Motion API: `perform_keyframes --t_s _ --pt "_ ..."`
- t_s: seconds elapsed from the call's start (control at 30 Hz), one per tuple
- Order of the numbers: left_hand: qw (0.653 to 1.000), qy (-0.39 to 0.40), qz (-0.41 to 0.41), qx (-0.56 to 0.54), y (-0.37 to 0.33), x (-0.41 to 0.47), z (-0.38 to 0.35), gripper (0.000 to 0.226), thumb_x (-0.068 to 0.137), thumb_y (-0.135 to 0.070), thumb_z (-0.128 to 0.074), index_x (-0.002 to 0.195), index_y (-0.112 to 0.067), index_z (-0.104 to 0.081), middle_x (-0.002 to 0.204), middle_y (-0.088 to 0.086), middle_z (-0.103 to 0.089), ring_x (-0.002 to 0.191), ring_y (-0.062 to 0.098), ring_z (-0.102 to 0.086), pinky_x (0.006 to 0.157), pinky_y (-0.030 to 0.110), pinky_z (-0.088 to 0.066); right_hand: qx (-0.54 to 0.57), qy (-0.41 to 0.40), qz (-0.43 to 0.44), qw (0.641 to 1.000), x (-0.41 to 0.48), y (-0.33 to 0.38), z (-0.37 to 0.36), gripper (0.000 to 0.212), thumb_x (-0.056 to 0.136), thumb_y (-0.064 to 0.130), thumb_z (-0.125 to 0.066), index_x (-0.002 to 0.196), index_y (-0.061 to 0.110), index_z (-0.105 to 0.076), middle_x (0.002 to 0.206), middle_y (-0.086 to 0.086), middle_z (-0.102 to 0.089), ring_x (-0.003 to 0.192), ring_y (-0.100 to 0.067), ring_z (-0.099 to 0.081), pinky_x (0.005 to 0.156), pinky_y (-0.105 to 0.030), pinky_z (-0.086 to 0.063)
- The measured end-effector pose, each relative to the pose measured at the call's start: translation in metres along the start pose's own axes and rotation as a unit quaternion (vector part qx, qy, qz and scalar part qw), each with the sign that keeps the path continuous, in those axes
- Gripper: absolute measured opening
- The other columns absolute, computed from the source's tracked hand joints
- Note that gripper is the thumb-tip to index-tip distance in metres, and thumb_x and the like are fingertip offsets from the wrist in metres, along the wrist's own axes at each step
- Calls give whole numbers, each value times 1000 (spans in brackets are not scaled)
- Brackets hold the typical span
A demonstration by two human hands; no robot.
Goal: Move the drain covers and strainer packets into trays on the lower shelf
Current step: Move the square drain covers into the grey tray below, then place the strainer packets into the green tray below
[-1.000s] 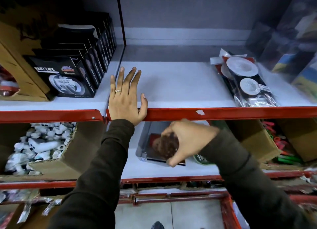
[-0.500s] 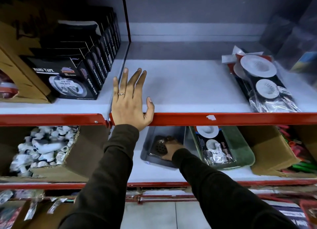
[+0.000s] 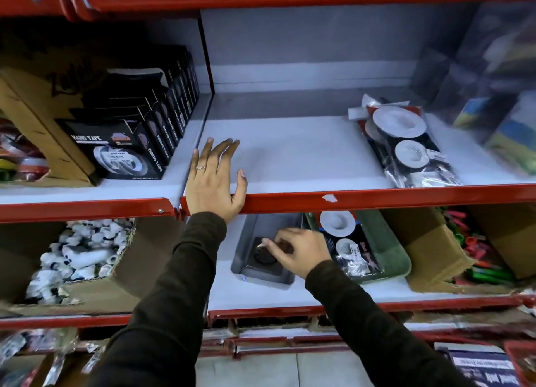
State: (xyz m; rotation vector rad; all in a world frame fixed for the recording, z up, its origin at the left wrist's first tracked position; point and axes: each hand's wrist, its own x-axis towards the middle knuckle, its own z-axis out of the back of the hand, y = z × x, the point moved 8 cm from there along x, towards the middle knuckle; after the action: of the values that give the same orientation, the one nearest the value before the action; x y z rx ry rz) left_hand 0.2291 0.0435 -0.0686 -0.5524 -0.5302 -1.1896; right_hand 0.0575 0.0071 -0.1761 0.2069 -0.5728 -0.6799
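My right hand point(image 3: 301, 251) reaches into a grey tray point(image 3: 245, 243) on the lower shelf, its fingers closed on a dark round drain cover point(image 3: 264, 255) that lies low in the tray. My left hand point(image 3: 213, 180) rests flat on the front edge of the upper shelf with its fingers spread and holds nothing. To the right of the grey tray stands a green tray point(image 3: 391, 256) with strainer packets point(image 3: 346, 241) in it. More clear strainer packets point(image 3: 406, 146) with white round strainers lie on the upper shelf at the right.
Black nano tape boxes point(image 3: 130, 146) fill the upper shelf's left side. A cardboard box of white fittings point(image 3: 81, 256) sits lower left, and brown boxes point(image 3: 429, 250) with coloured items lower right. The red shelf rail point(image 3: 377, 198) overhangs both trays.
My right hand has gone from the shelf front deeper into the grey tray with the drain cover. The view has tilted up and shows more of the upper shelf. My left hand stays put.
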Motion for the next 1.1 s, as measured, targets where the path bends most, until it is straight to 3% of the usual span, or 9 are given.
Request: perform_keyframes --t_s 0.17,0.3,0.5,0.6,0.77,0.87,0.93,1.0,1.1 --pt "986 -6 98 -135 -34 -1 -5 47 98 -34 -39 144 -21 -41 142 5 -54 137 22 -45 108 39 -45 76 -195 31 977 4 -11 119 43 91 42 -62 57 16 -59 53 3 -55 50 -14 -50 50 -30 -43" --pt "961 -7 108 -253 -122 19 -15 44 98 -33 -42 140 -22 -45 125 -4 -65 112 21 -59 96 39 -51 20 -258 -42 965 11 -75 205 26 95 32 -52 87 14 -70 89 -4 -69 84 -24 -59 75 -37 -48" --pt "955 214 138 -153 -251 40 -69 54 97 -50 -37 136 -16 -53 128 11 -64 119 35 -54 99 42 -42 -145 0 -393 908 -5 -238 225 51 93 39 -46 133 9 -52 141 -20 -47 129 -42 -41 107 -48 -31" --pt "947 254 150 -130 -274 40 -86 44 96 -46 -38 117 -20 -66 122 12 -65 116 36 -55 97 42 -40 -138 72 -372 915 -6 -251 225 47 93 42 -44 129 13 -57 136 -18 -52 126 -40 -45 105 -47 -30" --pt "934 213 208 -196 -277 41 -71 34 92 -39 -46 112 -25 -71 117 10 -70 111 35 -59 96 38 -46 42 -18 -345 938 5 -250 253 41 88 47 -53 123 27 -61 130 -9 -61 124 -35 -51 104 -45 -31" --pt "870 187 279 -362 -270 36 -53 28 90 -35 -58 101 -15 -75 97 8 -74 95 29 -66 85 27 -49 332 -76 -344 875 1 -246 265 16 80 37 -63 89 23 -66 102 -6 -71 94 -26 -66 79 -37 -53" --pt "812 172 312 -462 -269 23 -35 15 88 -28 -65 87 -16 -73 71 3 -67 70 21 -62 67 24 -49 478 -17 -359 802 -9 -243 259 6 82 17 -61 78 21 -62 80 -1 -63 64 -18 -60 49 -24 -42" --pt "725 221 349 -552 -272 -4 -23 6 88 -22 -67 91 -17 -69 65 -1 -60 58 14 -53 49 19 -46 540 102 -354 757 -25 -235 246 11 80 12 -56 86 20 -62 77 -2 -61 53 -14 -55 44 -20 -38" --pt "627 349 330 -614 -279 -53 -17 32 83 -16 -71 113 -13 -61 77 3 -63 60 14 -58 51 20 -54 608 245 -289 697 -58 -218 230 24 71 9 -60 93 14 -69 79 -5 -71 57 -15 -61 49 -20 -48"
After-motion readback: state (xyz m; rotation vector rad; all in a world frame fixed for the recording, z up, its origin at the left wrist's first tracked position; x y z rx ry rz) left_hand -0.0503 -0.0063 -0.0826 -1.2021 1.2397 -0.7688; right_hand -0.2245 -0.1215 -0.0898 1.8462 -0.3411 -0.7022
